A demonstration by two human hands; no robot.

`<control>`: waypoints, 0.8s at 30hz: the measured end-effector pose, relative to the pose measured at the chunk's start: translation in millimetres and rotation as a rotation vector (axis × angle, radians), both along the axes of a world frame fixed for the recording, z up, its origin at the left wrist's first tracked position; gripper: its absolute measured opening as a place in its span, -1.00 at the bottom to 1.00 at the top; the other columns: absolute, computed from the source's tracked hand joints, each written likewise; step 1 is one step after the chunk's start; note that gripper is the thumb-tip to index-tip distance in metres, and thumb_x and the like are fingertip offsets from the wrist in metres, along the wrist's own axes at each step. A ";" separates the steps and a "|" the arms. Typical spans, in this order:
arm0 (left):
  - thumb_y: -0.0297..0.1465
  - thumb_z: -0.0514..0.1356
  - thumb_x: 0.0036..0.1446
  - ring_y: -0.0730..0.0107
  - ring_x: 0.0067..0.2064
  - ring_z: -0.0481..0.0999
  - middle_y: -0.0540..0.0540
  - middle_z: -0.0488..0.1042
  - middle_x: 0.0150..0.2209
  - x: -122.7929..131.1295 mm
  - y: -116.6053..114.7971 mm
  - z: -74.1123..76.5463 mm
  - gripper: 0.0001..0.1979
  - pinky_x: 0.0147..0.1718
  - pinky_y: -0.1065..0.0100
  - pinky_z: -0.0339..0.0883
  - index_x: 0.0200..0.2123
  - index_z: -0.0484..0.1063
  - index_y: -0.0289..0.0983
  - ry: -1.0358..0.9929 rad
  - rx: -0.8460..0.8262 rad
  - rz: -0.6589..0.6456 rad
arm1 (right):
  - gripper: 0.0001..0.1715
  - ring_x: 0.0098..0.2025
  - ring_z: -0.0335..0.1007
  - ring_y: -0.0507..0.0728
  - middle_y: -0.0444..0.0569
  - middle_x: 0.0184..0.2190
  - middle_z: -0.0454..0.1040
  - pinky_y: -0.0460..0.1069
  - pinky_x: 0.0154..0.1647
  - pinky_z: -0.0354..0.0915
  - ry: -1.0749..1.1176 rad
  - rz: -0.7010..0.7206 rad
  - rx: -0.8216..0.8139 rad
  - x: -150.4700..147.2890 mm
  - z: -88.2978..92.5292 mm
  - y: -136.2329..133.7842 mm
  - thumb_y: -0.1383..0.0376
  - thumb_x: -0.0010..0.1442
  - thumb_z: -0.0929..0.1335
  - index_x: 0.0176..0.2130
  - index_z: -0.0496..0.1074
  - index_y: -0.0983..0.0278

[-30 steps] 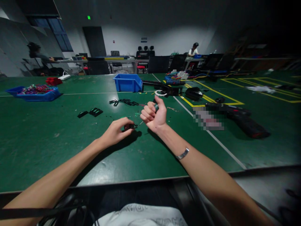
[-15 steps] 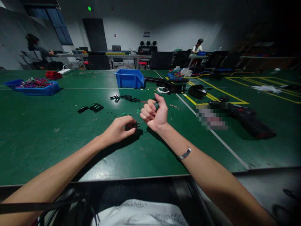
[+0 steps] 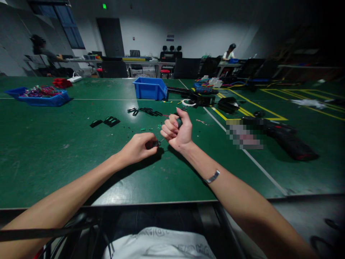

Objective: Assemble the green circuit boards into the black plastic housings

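Note:
My left hand (image 3: 141,146) is closed around a small black part (image 3: 156,143), held just above the green table; its fingers cover most of it. Wrapped in my right hand (image 3: 178,130) is a screwdriver (image 3: 179,122) with a dark green handle. Its thin metal shaft slants down from the fist to the black part, and the tip seems to meet it. Beyond my hands lie several black rectangular frames (image 3: 149,112). To the left are black pieces with green boards (image 3: 111,121), and small green bits (image 3: 143,129) are scattered nearby.
A blue bin (image 3: 150,89) stands behind the frames. At the far left is a blue tray (image 3: 47,100) of shiny coloured pieces. A black pistol-shaped tool (image 3: 292,140) lies to the right, near a white tape ring (image 3: 188,103). Two people sit at distant desks.
The view has shifted slightly, so the table items appear a little further right. Both hands keep nearly the same pose, with the screwdriver still at the black part.

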State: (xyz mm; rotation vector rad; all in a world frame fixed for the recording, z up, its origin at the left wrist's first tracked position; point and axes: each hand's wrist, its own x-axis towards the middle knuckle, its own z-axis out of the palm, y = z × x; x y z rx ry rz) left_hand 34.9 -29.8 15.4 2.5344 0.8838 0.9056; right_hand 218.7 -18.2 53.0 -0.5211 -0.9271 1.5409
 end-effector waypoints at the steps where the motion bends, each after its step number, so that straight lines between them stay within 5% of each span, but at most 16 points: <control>1: -0.39 0.21 0.16 0.48 -0.42 0.37 0.01 0.42 -0.44 -0.1 0.3 -0.8 -0.92 -0.40 0.45 0.21 -0.31 0.41 -0.30 -0.002 -0.004 0.000 | -0.29 -0.75 -0.30 -0.07 -0.31 -0.80 -0.15 -0.10 -0.72 -0.17 -0.003 0.003 -0.004 -0.7 -0.8 -0.1 -0.12 0.22 0.31 -0.66 -0.04 0.19; 13: -0.25 0.21 0.23 0.50 -0.44 0.24 0.04 0.32 -0.46 -1.3 8.7 -23.6 -0.76 -0.45 0.45 0.09 -0.37 0.37 -0.31 -0.004 -0.109 -0.050 | -0.34 -0.75 -0.32 -0.08 -0.32 -0.81 -0.15 -0.12 -0.73 -0.22 0.018 0.074 -0.029 -13.0 -16.9 -0.1 -0.02 0.20 0.33 -0.65 -0.06 0.20; 24: -0.33 0.18 0.26 0.50 -0.45 0.24 0.04 0.33 -0.47 -0.4 10.9 -23.4 -0.81 -0.43 0.44 0.11 -0.33 0.42 -0.34 0.043 -0.201 -0.143 | -0.35 -0.76 -0.20 -0.10 -0.32 -0.81 -0.06 -0.10 -0.72 -0.18 -0.132 0.037 0.126 -33.8 -23.5 -10.7 0.04 0.16 0.40 -0.70 0.03 0.20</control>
